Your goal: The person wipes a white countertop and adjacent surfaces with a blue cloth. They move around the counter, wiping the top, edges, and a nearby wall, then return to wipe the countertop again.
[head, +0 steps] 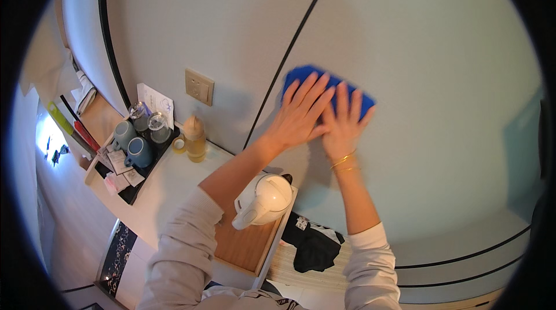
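A folded blue cloth [293, 78] lies against the pale wall panel [425, 92], just right of a black seam strip [299, 32]. Flat over its left and middle part, my left hand [297, 114] presses it with fingers spread. My right hand [345, 125], with thin gold-coloured bangles at the wrist, holds the cloth from its right side. The two thumbs come close together below it. Part of the cloth is hidden under both hands.
Below my left forearm, a white electric kettle [271, 195] stands by a wooden tray [247, 245]. Further left are a bottle [195, 140], a tape roll [178, 145] and a black tray [130, 195] with cups and packets. A socket plate [199, 87] is on the wall. Black fabric [315, 249] lies below.
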`<state>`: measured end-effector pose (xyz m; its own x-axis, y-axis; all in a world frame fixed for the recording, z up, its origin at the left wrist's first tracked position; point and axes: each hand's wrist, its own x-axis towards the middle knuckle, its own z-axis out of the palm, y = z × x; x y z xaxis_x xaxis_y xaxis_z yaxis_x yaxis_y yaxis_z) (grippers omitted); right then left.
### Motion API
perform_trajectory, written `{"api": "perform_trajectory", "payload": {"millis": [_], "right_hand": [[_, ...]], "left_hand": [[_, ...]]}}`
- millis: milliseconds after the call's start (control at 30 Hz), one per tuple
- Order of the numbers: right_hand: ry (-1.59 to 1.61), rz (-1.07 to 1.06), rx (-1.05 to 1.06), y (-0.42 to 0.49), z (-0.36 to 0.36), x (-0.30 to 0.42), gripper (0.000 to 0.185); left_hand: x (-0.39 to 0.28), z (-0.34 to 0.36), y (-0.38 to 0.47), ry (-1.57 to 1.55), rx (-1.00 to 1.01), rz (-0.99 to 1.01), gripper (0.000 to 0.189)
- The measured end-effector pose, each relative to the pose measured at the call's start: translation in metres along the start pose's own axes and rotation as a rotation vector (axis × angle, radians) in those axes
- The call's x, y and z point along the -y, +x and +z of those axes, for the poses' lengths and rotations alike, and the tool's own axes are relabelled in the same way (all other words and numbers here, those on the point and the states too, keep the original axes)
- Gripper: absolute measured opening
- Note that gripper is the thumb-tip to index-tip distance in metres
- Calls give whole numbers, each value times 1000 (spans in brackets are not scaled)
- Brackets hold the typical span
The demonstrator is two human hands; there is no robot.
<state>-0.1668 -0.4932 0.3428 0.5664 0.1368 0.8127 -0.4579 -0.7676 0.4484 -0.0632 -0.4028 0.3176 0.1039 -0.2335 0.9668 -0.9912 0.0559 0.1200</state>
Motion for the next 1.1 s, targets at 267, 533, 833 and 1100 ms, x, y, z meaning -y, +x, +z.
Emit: {"api": "perform_trajectory", "payload": {"millis": [267, 533, 833, 1100], "right_hand": [[98, -4, 109, -2, 18, 17, 51], [142, -239, 108, -35, 31, 50, 46], [173, -207, 153, -1, 41, 72, 47], [238, -249, 93, 1, 36, 59, 53]], "left_hand": [[39, 12, -22, 93, 41, 32, 62], [51, 2, -99, 80, 29, -2, 53], [80, 7, -87, 132, -160, -98, 52], [79, -14, -81, 136, 45, 5, 67]]}}
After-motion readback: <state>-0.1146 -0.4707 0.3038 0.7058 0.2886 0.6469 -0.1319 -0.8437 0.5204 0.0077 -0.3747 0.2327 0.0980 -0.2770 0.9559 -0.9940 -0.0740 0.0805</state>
